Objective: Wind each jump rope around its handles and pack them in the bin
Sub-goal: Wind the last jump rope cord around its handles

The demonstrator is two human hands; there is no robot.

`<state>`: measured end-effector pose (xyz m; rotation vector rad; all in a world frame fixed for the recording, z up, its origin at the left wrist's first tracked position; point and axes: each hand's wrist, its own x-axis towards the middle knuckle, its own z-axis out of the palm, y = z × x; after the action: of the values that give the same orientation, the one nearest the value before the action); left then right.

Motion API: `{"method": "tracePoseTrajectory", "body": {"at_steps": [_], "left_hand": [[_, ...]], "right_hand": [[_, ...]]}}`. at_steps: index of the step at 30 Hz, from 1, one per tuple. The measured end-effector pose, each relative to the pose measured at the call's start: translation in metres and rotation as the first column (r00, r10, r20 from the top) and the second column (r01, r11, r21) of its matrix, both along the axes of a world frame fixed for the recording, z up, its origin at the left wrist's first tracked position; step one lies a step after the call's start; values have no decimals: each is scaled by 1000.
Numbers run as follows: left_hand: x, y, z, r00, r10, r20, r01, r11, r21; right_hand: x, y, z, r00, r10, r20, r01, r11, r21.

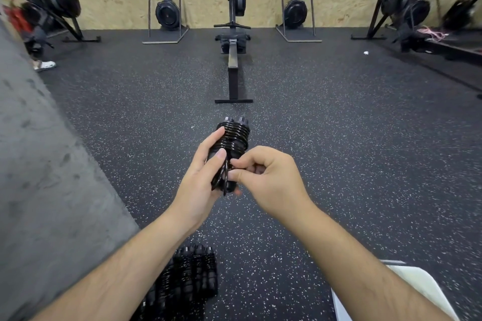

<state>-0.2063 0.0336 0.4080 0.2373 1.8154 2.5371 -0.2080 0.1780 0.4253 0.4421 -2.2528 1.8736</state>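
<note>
I hold a black jump rope (233, 138) in front of me, its cord coiled around its two handles held side by side. My left hand (203, 177) grips the handles from the left, thumb lying across the coils. My right hand (266, 177) pinches the loose end of the cord at the lower part of the bundle. Several wound black jump ropes (187, 273) lie in a row on the floor below my left forearm. A white bin (422, 284) shows at the bottom right, partly hidden by my right forearm.
Speckled black rubber floor (339, 151) stretches ahead. A rowing machine (233, 55) stands straight in front, with more machines along the plywood wall. A grey concrete block (39, 164) borders the left. A person's foot (45, 65) is at the far left.
</note>
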Motion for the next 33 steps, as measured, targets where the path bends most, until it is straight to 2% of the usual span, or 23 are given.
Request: {"method": "tracePoseTrajectory", "body": {"at_steps": [6,8,13,17,20,24,30,33], "left_hand": [[2,6,-1,1000,13,-26,-15,996,-86],[1,7,-1,1000,17,-19,-19,997,-80],[-4,-2,1,998,56,3,-56,998,-17],[-4,-3,-2,996,76,-37,-77,996,-47],[-2,-1,-8,995,58,-83,-69,988,-140],[1,4,-10,995,48,-88,-59,989,-135],[-6,-3,-15,987,149,-56,-153,986,-70],[-15,-8,-23,975,222,10,-219,968,-121]], "right_hand": [[-1,-8,-13,992,-127,-20,127,992,-12],[1,-10,-13,993,-114,-24,114,993,-8],[-2,-6,-18,968,72,-240,-12,970,241],[-2,-4,-16,930,-36,-366,138,957,256],[1,-8,-14,940,-151,-306,202,969,140],[-1,-15,-19,937,-258,-237,277,960,50],[-3,-13,-16,965,-162,-206,174,984,41],[-3,-15,-21,983,-125,-134,131,990,43]]}}
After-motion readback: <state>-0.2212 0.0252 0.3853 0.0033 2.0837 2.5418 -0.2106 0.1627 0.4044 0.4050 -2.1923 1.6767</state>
